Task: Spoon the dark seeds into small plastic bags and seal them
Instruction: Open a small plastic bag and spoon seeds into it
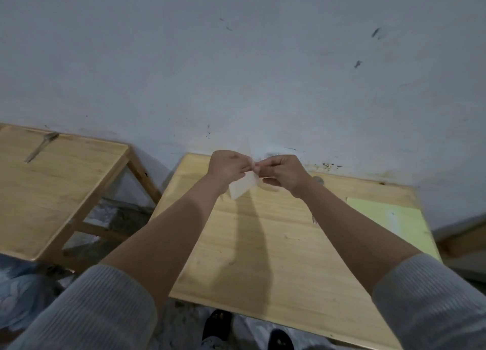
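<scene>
So both hands are up over the far end of the counter (263, 244), pinching one small bag (243, 188) between them. The left hand (227, 169) has thumb and fingers closed on the bag's upper edge, and the right hand (282, 172) pinches the same edge right next to it, fingertips nearly touching. Looks to me like they're either rubbing the mouth open or pressing the seal shut, and the frame's too blurry to say which. I can't see any seeds in the bag either; it looks pale and flat. If it's opening: slide thumb against finger in opposite directions so the two layers shear apart, don't just tug. If it's sealing: run the pinch along the whole strip, not just the middle. The bag hangs down from the fingers with its long axis tilted, lower corner pointing down and toward the left wrist, mouth end up at the fingertips. There's a spoon (42, 146) on the other counter (65, 192), well off to the left of the left hand, and a yellow sheet (389, 218) lying out past the right forearm.
</scene>
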### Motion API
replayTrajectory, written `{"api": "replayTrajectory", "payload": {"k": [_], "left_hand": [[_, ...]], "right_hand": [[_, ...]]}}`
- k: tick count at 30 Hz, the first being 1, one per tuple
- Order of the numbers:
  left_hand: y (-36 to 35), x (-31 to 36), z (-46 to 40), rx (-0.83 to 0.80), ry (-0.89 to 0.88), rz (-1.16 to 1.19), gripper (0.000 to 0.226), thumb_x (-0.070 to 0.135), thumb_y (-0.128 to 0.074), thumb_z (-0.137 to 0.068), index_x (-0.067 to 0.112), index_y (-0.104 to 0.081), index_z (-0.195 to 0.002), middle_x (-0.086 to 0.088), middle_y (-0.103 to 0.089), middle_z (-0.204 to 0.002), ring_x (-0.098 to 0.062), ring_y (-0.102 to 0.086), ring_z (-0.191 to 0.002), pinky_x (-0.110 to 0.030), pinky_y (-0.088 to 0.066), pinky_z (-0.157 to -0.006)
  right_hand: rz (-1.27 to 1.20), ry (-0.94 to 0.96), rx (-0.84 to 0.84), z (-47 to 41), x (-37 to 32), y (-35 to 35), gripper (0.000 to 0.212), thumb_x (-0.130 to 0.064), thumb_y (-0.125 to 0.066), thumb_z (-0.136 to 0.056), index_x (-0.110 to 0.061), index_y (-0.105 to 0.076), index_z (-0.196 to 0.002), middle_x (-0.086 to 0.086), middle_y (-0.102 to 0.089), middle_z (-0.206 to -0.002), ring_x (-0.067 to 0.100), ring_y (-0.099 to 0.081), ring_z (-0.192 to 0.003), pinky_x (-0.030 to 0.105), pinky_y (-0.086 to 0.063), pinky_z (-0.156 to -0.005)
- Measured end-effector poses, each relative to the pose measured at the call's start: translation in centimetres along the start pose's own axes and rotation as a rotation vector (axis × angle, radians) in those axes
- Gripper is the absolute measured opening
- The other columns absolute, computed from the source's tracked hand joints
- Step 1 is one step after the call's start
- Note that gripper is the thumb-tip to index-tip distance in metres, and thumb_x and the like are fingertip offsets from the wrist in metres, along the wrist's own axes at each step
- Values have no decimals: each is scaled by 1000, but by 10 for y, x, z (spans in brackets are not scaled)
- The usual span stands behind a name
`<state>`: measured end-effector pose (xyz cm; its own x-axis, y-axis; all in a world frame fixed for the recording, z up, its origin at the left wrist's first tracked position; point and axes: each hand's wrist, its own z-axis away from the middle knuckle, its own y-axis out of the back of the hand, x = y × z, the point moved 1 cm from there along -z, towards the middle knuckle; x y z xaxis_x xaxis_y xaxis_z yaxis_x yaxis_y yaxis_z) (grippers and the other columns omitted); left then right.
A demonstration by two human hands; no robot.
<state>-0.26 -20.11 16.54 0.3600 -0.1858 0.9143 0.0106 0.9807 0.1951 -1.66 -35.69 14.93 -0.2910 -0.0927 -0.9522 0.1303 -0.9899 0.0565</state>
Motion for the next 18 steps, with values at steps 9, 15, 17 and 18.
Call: {"api": "replayTrajectory", "payload": {"k": [9, 15, 17, 18], "left_hand": [[-16, 0, 10, -85, -94, 3, 6, 0, -70, -78, 3, -68, -73, -7, -70, -89, -17, -63, -86, -25, -55, -77], [-23, 6, 23, -64, -175, -2, 10, 0, -68, -78, 5, -64, -70, -20, -70, -97, -19, -65, -86, -23, -55, -70], [-24, 8, 28, -82, -151, 52, 6, 7, -71, -80, 4, -65, -80, -18, -71, -96, -17, -70, -87, -26, -56, -75], [-25, 8, 29, -83, -138, 69, 15, 13, -73, -80, 2, -65, -88, -15, -72, -94, -15, -72, -84, -27, -57, -76]], "right_hand": [[9, 52, 68, 10, -3, 21, 5, -1, -70, -79, -3, -71, -83, 10, -69, -74, 20, -66, -71, 36, -57, -79], [192, 238, 206, 24, -9, 18, 4, -3, -73, -77, -6, -72, -79, 7, -62, -62, 18, -59, -59, 33, -55, -63], [283, 307, 229, 29, -10, 18, 6, -3, -69, -79, -6, -74, -81, 1, -62, -60, 7, -55, -53, 23, -51, -57], [324, 339, 233, 32, -10, 18, 9, -3, -66, -80, -6, -75, -81, -3, -62, -59, 2, -53, -49, 16, -46, -53]]}}
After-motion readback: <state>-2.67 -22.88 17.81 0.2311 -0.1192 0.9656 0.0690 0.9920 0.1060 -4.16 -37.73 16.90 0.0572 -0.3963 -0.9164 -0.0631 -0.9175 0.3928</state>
